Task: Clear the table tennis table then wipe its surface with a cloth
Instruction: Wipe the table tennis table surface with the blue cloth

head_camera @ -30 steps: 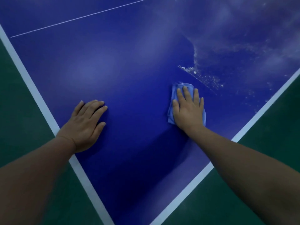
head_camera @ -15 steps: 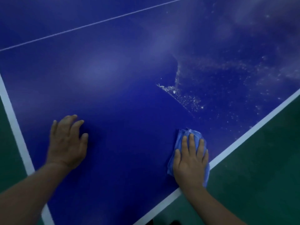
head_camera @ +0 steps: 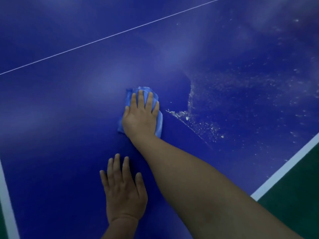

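Note:
The blue table tennis table (head_camera: 69, 118) fills the view. My right hand (head_camera: 140, 116) lies flat, fingers straight, pressing a folded light-blue cloth (head_camera: 159, 122) onto the surface near the middle. My left hand (head_camera: 123, 192) rests flat on the table nearer to me, fingers spread and holding nothing. To the right of the cloth lies a patch of white dust and specks (head_camera: 207, 126) with a sharp edge where the darker surface begins.
A thin white centre line (head_camera: 107, 37) crosses the far part of the table. White border stripes mark the right edge (head_camera: 284, 171) and left edge (head_camera: 6, 209). Dark green floor (head_camera: 296, 204) lies beyond the right edge.
My right hand slid the cloth from the right edge back toward the middle of the table. The view shifted, and my left hand now lies close under my right forearm.

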{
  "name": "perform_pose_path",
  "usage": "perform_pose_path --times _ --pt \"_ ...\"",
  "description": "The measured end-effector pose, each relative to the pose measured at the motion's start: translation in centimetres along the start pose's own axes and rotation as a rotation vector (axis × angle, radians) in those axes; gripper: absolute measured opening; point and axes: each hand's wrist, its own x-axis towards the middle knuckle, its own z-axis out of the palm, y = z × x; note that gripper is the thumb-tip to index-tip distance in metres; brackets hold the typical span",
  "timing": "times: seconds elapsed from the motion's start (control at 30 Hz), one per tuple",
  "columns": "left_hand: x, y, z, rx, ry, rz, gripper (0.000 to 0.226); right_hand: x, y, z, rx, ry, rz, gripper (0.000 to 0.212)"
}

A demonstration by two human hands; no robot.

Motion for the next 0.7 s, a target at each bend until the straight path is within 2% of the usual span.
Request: perform_pose_path --times 0.13,0.27,0.5,0.7 --pt "0.2 0.3 -0.2 0.006 -0.055 0.016 0.068 3.2 -0.2 -0.7 0.016 0.025 0.069 0.058" --pt "0.3 0.4 -0.4 0.041 -0.067 0.018 0.069 2.4 4.4 -2.1 0.027 0.069 0.193 0.057" --pt "0.0 0.4 -0.5 0.0 -0.041 0.12 0.064 -5.1 15.4 -4.3 -0.041 0.121 0.367 0.057" --pt "-0.3 0.4 -0.5 0.006 -0.02 0.2 0.063 -13.8 24.3 -6.2 -0.068 0.103 0.488 0.056"
